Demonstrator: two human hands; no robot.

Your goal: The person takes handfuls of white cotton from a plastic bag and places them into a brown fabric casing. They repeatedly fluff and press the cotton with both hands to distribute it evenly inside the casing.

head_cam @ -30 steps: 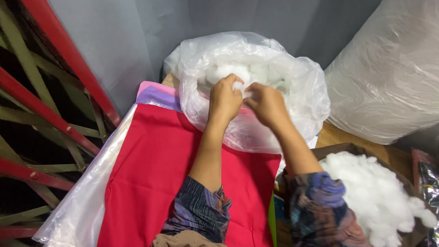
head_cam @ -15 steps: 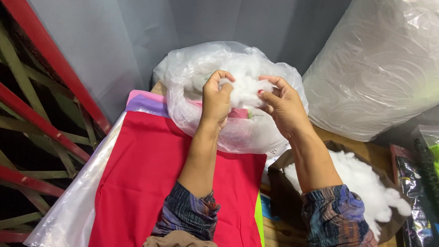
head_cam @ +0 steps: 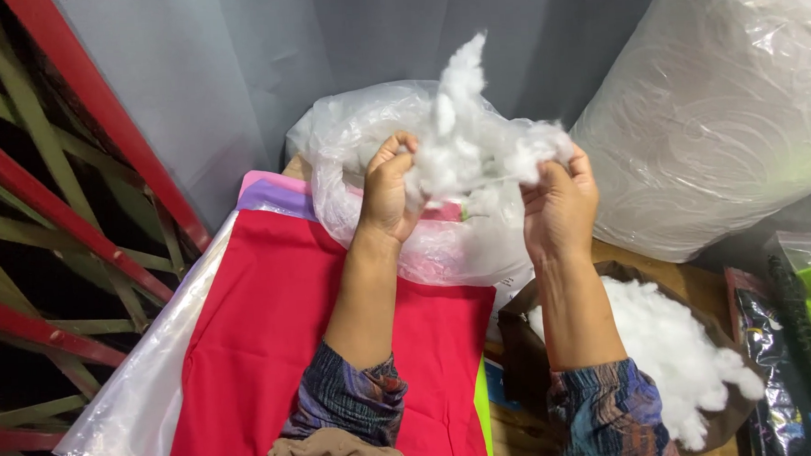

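Hands meet at chest height over a clear, crinkled plastic bag [head_cam: 366,148] whose mouth gapes toward the person. Left hand [head_cam: 387,190] and right hand [head_cam: 560,208] each pinch one end of a fluffy white clump of fibre stuffing [head_cam: 475,147], which hangs stretched between them, its long axis running side to side, with a wisp rising above. Both hands are clenched on it and about equally near. The clump sits above the bag, well clear of the red fabric sheet [head_cam: 274,352] lying under the left forearm. Low on the right, beneath the right forearm, a dark brown cloth casing [head_cam: 520,341] holds a loose heap of more white stuffing [head_cam: 675,344]. A large plastic-wrapped roll of wadding [head_cam: 719,105] leans behind
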